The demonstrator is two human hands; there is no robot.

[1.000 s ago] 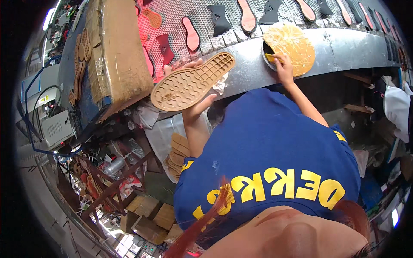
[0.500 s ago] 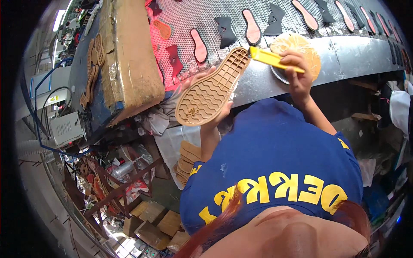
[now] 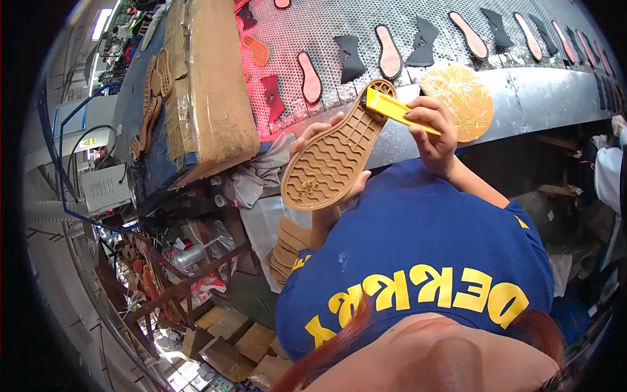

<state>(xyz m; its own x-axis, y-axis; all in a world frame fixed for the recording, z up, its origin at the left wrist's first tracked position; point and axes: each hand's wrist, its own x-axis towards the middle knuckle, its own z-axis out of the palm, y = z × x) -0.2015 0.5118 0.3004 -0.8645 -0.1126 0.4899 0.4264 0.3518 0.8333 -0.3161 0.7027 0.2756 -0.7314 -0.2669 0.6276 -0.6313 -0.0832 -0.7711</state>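
Here, a tan shoe sole (image 3: pixel 330 160) fills the middle of the frame, tread side toward the camera, tilted so that its narrower end points to the upper right. The left hand (image 3: pixel 313 134) has it from behind and along the edges: the fingers curl at its left side, the thumb shows near its lower right, and the palm is hidden. The right hand (image 3: pixel 436 134) closes around a flat yellow handle (image 3: pixel 395 110) — thumb below, fingers bent over the top — and the handle's far end lies over the sole's upper part; whether its dark tip touches the tread is hard to tell. Just right of that hand, a round orange-tan disc (image 3: pixel 467 104) overlaps a metal ledge (image 3: pixel 529 101). Across the top of the frame runs a perforated mesh surface (image 3: pixel 359 18), bearing pink insoles with dark rims, one of them (image 3: pixel 388 52) above the sole, and dark cut pieces, the nearest (image 3: pixel 351 59) just left of that insole. A taped cardboard box (image 3: pixel 222 91) stands at upper left, with more tan soles (image 3: pixel 149 108) beside it. Below the left forearm, left of the navy shirt (image 3: pixel 418 222), sits a stack of tan pieces (image 3: pixel 285 248).
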